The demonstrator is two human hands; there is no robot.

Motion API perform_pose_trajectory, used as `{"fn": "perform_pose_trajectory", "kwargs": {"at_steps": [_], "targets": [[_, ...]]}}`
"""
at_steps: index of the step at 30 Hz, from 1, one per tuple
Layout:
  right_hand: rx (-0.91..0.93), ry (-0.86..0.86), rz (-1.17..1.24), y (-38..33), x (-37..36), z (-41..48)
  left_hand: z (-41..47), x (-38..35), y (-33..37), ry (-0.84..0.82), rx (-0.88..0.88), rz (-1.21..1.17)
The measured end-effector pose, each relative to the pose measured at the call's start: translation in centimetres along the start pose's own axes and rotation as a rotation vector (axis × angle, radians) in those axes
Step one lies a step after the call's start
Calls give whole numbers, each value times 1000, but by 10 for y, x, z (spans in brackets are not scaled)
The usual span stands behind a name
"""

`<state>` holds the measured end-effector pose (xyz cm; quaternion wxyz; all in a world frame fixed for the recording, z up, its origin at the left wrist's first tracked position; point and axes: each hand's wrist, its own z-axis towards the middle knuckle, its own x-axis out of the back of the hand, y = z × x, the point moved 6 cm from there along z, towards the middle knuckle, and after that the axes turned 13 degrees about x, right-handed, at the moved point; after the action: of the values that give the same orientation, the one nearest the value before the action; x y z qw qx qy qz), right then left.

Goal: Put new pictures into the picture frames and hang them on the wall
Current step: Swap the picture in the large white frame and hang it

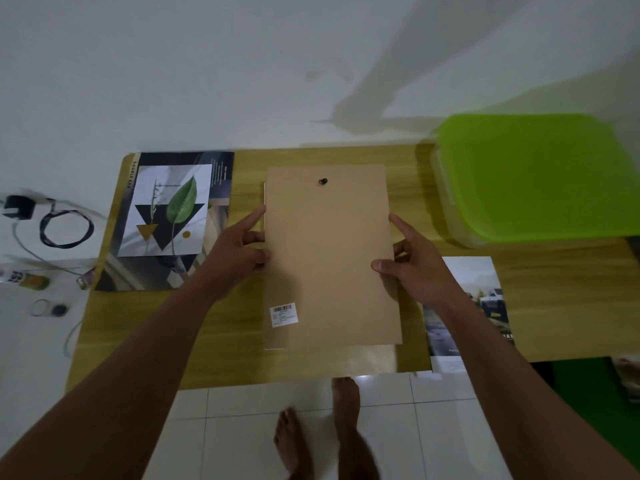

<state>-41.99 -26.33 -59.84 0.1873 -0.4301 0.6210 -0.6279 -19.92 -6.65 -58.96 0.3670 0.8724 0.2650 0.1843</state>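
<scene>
While the fingers (255, 216) of the left hand (239, 252) and right hand (414, 263) grip its long edges, the brown backing board (329, 258) sits mid-tabletop (561, 296). A leaf print (169, 209) lies at ten o'clock, a green box (533, 174) at two, and a car picture (485, 289) at four.

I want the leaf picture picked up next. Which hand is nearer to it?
Left. The left hand grips the left edge of the brown backing board, just right of the leaf picture; the right hand holds the opposite edge, farther from it.
</scene>
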Motion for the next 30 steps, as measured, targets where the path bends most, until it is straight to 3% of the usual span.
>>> {"fn": "perform_pose_trajectory", "kwargs": {"at_steps": [15, 23, 30], "targets": [[26, 139, 7, -69, 57, -40, -75, -20, 76, -94, -89, 23], [-30, 291, -127, -64, 172, -51, -61, -128, 131, -153, -126, 6], [-40, 293, -309, -23, 266, -11, -11, -236, 153, -123, -86, 50]]}}
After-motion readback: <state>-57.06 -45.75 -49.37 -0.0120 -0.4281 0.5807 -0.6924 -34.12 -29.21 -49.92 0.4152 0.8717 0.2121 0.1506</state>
